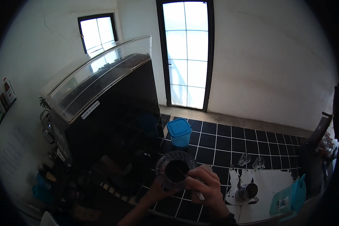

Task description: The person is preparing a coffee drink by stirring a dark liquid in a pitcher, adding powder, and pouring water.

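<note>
Over the black tiled counter (pixel 224 143), my left hand (pixel 160 191) is closed around the lower side of a clear ribbed vessel (pixel 161 167) with dark contents. My right hand (pixel 206 184) is closed at the vessel's right side, pinching what looks like a spoon (pixel 200 196). Its pale handle end sticks out below the fingers, and a thin part reaches over the dark contents; its tip is hidden. Just beyond the vessel stands a blue lidded plastic container (pixel 179 132).
A large black display case (pixel 120 109) with a clear top fills the left. To the right are two small clear glasses (pixel 244 159), a metal pitcher (pixel 247 192) on a peeling white board (pixel 269 179), and a turquoise plastic jug (pixel 290 197).
</note>
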Demonstrator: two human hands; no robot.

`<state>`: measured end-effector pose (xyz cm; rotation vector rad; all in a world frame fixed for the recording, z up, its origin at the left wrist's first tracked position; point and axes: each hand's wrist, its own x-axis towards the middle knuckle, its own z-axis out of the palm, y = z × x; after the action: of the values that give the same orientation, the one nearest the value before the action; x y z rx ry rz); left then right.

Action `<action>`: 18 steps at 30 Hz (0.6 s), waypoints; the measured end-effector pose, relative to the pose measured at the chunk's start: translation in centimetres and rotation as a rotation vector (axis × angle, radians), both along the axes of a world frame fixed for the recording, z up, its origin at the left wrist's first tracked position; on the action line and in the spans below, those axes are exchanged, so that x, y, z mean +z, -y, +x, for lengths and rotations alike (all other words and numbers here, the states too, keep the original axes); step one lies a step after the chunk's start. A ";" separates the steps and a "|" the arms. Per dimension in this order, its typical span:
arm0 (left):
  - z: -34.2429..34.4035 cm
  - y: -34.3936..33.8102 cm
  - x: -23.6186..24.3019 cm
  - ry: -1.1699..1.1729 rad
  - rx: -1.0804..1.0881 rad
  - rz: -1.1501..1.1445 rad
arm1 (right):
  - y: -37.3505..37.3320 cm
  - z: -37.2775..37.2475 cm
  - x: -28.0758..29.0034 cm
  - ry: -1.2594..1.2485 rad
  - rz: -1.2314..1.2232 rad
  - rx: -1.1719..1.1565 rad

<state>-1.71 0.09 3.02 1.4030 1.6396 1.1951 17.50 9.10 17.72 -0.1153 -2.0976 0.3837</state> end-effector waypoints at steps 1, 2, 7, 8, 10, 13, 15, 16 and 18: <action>-0.2 -0.1 -0.2 -0.054 -0.024 0.027 | 0.0 0.0 0.1 0.033 0.010 0.004; -0.2 -0.1 -0.1 -0.045 -0.026 0.019 | 0.0 0.1 0.2 0.069 0.017 0.006; -1.7 -0.8 -3.1 -0.474 -0.056 0.203 | -0.1 -0.3 0.2 -0.015 0.018 0.008; -1.6 -0.9 -2.9 -0.468 -0.058 0.198 | -0.2 -0.4 0.0 -0.009 0.031 -0.021; -1.2 -1.1 -1.2 -0.214 -0.103 0.207 | -0.3 -0.3 0.1 0.041 0.050 -0.053; -0.4 -0.6 0.4 0.047 -0.042 -0.028 | -0.4 -0.4 -0.2 -0.017 0.022 0.001; -0.2 -0.6 0.6 0.057 -0.034 -0.036 | -0.4 -0.4 -0.2 -0.034 0.026 -0.007; -0.1 -0.7 0.7 0.063 -0.027 -0.041 | -0.4 -0.3 -0.2 -0.053 0.033 -0.017; -0.2 -0.2 0.8 0.057 -0.037 -0.024 | -0.1 -0.2 0.4 -0.008 0.041 -0.022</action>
<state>-1.95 0.30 3.84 1.3662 1.5774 1.1806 17.26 9.21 18.10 -0.1127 -2.0937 0.3274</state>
